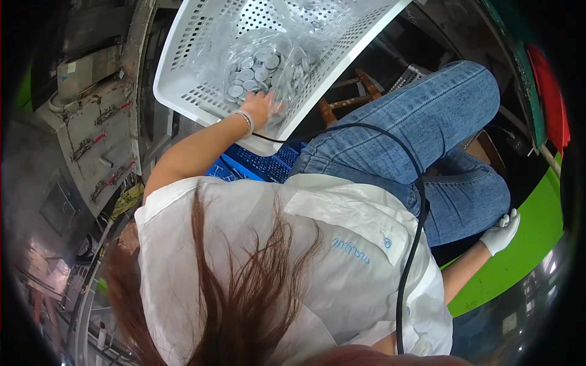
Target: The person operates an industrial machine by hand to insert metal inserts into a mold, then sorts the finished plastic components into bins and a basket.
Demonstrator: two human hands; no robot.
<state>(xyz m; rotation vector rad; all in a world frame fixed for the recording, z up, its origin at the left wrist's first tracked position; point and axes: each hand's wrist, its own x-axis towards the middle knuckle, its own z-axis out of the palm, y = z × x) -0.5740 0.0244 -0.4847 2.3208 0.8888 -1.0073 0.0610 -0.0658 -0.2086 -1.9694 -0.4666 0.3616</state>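
My left hand [259, 108], bare with a band at the wrist, reaches into a white perforated plastic basket [163, 85]. Its fingers are curled at the near edge of a pile of round silver-grey metal discs [247, 75], which lie in a clear plastic bag [287, 46]. Whatever the fingertips grip is hidden among the discs and the film. Far from the basket, my right hand [502, 233] wears a white glove and hangs beside the knee of my jeans [464, 210]. Its fingers are loosely extended, with nothing visible in them.
Below the basket stands a blue perforated crate [253, 163]. A black cable [421, 183] runs across my lap and shirt. On the left is a metal panel with red-handled clamps [88, 145]; a wooden stool [360, 91] stands behind my legs. A green surface [531, 244] curves along the right.
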